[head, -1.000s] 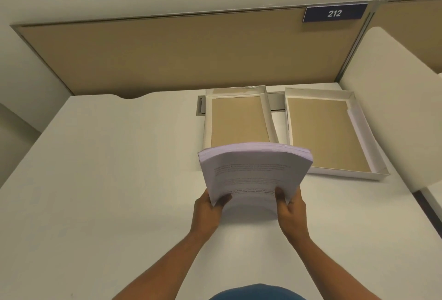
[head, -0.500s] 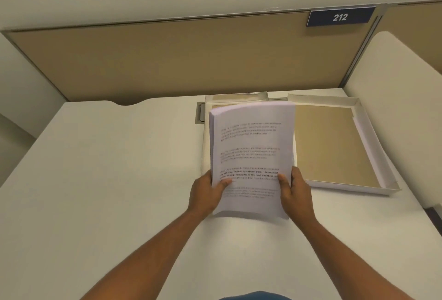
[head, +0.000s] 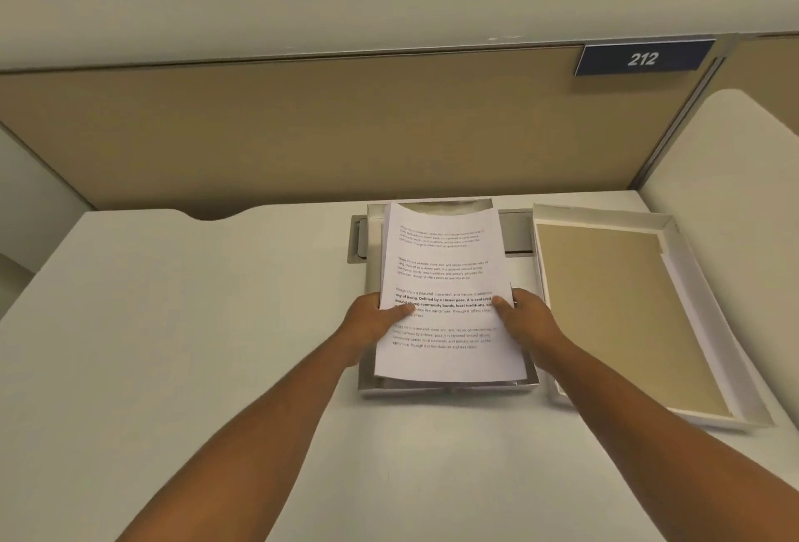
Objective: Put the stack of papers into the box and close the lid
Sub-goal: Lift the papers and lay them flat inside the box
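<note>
A thick stack of printed white papers (head: 445, 273) lies flat over the open shallow box (head: 449, 389), covering almost all of its inside. My left hand (head: 372, 316) grips the stack's left edge, thumb on the top sheet. My right hand (head: 525, 316) grips the right edge the same way. Whether the stack rests on the box floor is hidden. The box's lid (head: 618, 316) lies upside down to the right, brown inside with white rims.
The white desk (head: 173, 347) ends at a tan partition (head: 302, 130) carrying a blue "212" sign (head: 643, 59). A grey metal cable slot (head: 359, 238) sits behind the box. A white side panel (head: 735, 178) rises at the right.
Both hands carried the stack forward from in front of the box and lowered it flat over the box. The view has tipped forward and closer.
</note>
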Available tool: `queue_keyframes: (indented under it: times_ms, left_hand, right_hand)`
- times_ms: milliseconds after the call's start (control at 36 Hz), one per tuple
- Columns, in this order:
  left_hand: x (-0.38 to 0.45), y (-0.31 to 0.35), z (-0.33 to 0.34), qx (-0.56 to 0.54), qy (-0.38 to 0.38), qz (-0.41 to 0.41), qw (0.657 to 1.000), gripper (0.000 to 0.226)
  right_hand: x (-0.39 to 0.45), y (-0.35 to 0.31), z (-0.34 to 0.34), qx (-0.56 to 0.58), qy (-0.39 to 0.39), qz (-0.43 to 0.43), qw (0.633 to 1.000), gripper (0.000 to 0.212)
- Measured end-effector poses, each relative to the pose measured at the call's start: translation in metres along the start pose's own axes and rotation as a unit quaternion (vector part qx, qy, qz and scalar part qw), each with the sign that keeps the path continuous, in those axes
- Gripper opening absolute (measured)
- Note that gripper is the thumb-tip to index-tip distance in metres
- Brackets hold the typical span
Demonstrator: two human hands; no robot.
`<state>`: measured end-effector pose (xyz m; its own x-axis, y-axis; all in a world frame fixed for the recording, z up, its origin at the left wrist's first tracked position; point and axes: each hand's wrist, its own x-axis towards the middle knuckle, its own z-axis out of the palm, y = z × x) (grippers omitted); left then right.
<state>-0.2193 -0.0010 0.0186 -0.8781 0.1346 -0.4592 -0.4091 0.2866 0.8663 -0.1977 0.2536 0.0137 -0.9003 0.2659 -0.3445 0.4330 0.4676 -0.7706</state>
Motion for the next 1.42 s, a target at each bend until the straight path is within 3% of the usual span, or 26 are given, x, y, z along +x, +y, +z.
queue_keyframes:
  times_ms: [139,306,667,889,1000,1167,1250,1417]
  left_hand:
    - [0.029,-0.007,0.004,-0.018,0.012,-0.032,0.999,0.037]
    - [0.050,-0.016,0.015,-0.030,0.044,-0.045,0.998,0.037]
    - [0.053,-0.028,0.027,0.107,0.128,-0.055,0.984,0.046]
    - [0.045,-0.024,0.034,0.242,0.148,-0.037,0.958,0.068]
    - [0.020,-0.032,0.040,0.314,0.122,-0.042,0.941,0.086]
    - [0.021,-0.030,0.029,0.392,0.028,-0.092,0.915,0.115]
    - [0.017,-0.028,0.027,0.439,0.000,-0.111,0.892,0.112]
    - [0.005,-0.033,0.033,0.525,-0.023,-0.083,0.847,0.087]
  right_hand:
    - [0.030,-0.006,0.007,-0.005,-0.005,0.033,0.999,0.038]
    - [0.054,-0.009,0.016,-0.067,0.007,0.039,0.997,0.036]
    - [0.056,0.003,0.040,-0.150,0.015,0.056,0.987,0.036]
    - [0.049,-0.006,0.033,-0.274,-0.003,-0.025,0.962,0.042]
    - [0.012,0.005,0.015,-0.364,-0.055,-0.053,0.928,0.054]
    - [-0.003,0.013,0.012,-0.443,-0.166,-0.059,0.879,0.112]
    - [-0.010,0.020,0.019,-0.494,-0.168,-0.090,0.848,0.111]
    - [-0.017,0.023,0.029,-0.488,-0.117,-0.090,0.860,0.101]
